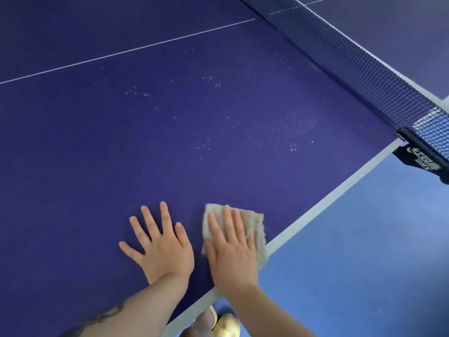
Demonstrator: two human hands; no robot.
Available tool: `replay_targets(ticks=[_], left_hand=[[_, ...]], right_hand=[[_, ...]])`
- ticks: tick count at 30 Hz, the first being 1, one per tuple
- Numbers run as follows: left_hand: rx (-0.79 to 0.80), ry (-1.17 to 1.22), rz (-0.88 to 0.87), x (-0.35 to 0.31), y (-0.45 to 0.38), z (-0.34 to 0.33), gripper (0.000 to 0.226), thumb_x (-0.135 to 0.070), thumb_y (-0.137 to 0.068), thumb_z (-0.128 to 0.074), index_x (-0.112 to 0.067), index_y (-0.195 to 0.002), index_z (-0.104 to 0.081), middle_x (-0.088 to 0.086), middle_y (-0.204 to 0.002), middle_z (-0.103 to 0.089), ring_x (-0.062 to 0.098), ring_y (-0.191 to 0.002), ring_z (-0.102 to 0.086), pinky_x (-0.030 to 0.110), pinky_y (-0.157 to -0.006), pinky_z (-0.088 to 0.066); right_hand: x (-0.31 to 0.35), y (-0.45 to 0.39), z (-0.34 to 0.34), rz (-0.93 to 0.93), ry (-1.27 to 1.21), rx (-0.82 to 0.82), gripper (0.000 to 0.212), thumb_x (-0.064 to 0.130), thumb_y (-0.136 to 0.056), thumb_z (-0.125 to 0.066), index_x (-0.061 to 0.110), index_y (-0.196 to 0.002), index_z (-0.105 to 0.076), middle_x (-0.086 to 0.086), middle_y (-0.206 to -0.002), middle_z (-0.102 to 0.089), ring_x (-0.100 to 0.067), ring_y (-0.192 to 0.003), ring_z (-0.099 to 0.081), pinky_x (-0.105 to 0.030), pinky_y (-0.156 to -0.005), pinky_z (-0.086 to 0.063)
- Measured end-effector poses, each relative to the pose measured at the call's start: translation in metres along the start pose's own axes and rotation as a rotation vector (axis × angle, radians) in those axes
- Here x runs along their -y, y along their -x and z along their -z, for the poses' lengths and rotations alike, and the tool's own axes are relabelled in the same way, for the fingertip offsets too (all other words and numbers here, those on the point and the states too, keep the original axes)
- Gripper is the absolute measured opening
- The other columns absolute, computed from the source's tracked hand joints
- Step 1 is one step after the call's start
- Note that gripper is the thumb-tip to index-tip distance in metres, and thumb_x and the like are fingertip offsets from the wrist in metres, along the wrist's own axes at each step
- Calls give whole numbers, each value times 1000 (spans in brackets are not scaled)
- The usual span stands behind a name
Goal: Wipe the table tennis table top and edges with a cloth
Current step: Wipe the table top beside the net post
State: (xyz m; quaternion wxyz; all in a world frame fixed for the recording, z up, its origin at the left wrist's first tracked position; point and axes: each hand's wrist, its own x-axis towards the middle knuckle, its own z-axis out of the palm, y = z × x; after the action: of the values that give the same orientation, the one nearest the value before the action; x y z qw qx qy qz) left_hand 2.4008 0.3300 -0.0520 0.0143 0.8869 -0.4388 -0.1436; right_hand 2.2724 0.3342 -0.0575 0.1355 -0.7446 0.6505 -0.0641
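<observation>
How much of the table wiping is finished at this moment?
Nothing looks clearly finished. In hand: the right hand presses the cloth flat beside the white edge line, the left hand resting on the table top. Left: pale specks toward the net.

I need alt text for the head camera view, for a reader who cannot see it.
A right hand presses a grey cloth flat near the edge of a blue table tennis table; the left hand rests open beside it. White specks dot the surface toward the net.

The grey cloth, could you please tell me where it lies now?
In the head view, the grey cloth lies flat under the right hand, by the blue table top's pale side edge.
</observation>
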Motion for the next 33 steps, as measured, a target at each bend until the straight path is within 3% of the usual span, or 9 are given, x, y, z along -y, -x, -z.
replay_targets(ticks=[3,5,10,12,15,19,25,27,33], left_hand=[[-18,56,-10,1,0,0,56,-41,-100,-9,-38,-152,9,-1,-164,11,24,-149,15,61,-115,4],[-31,125,-9,3,2,3,54,-42,-100,-11,-38,-152,3,-5,-164,4,19,-150,10,56,-116,3],[-30,171,-115,29,-43,15,51,-40,-104,-16,-34,-152,0,-9,-161,8,12,-149,12,42,-120,2],[-61,135,-126,41,-71,23,53,-38,-103,-18,-34,-150,6,-8,-163,6,12,-149,13,42,-121,3],[-82,75,-122,44,-100,31,54,-39,-102,-11,-34,-151,11,-8,-163,9,13,-149,14,44,-121,5],[-107,93,-50,30,-116,32,54,-37,-102,-10,-32,-153,9,-10,-162,10,13,-149,15,48,-120,6],[-119,72,-65,32,-115,27,55,-40,-99,-3,-32,-153,6,-8,-163,5,16,-150,10,50,-121,2],[-120,73,-60,32,-116,26,54,-39,-100,0,-31,-153,6,-8,-163,5,16,-150,11,51,-121,1],[-115,106,-67,31,-120,26,52,-37,-101,4,-32,-153,7,-9,-163,7,14,-150,13,49,-121,4]], right_hand=[[24,-42,7,322,45,192,56,51,-101,-11,40,-157,-9,10,-165,8,-12,-150,16,-41,-120,6],[12,-77,17,315,56,287,57,51,-100,-8,43,-156,2,15,-162,20,-8,-146,27,-40,-120,14],[-31,-87,30,-181,24,187,55,51,-103,-9,45,-153,13,12,-163,19,-11,-149,22,-46,-124,1],[-10,-62,19,-60,50,158,56,52,-100,-6,44,-154,10,10,-165,14,-13,-151,18,-48,-124,-6],[36,-59,3,251,61,161,56,48,-99,-27,37,-154,-27,3,-164,-21,-19,-151,-15,-48,-120,-24],[67,-128,7,517,88,249,53,46,-105,-18,40,-157,-6,10,-165,8,-11,-150,16,-41,-118,12],[10,-176,24,-110,38,146,56,48,-104,-14,41,-156,6,11,-165,14,-12,-150,18,-48,-124,-1],[4,-154,22,-172,26,91,56,51,-102,-8,41,-154,8,9,-166,10,-13,-151,16,-48,-124,-4],[66,-124,0,352,140,187,55,48,-103,-21,34,-156,-22,4,-165,-17,-17,-152,-9,-44,-116,-19]])
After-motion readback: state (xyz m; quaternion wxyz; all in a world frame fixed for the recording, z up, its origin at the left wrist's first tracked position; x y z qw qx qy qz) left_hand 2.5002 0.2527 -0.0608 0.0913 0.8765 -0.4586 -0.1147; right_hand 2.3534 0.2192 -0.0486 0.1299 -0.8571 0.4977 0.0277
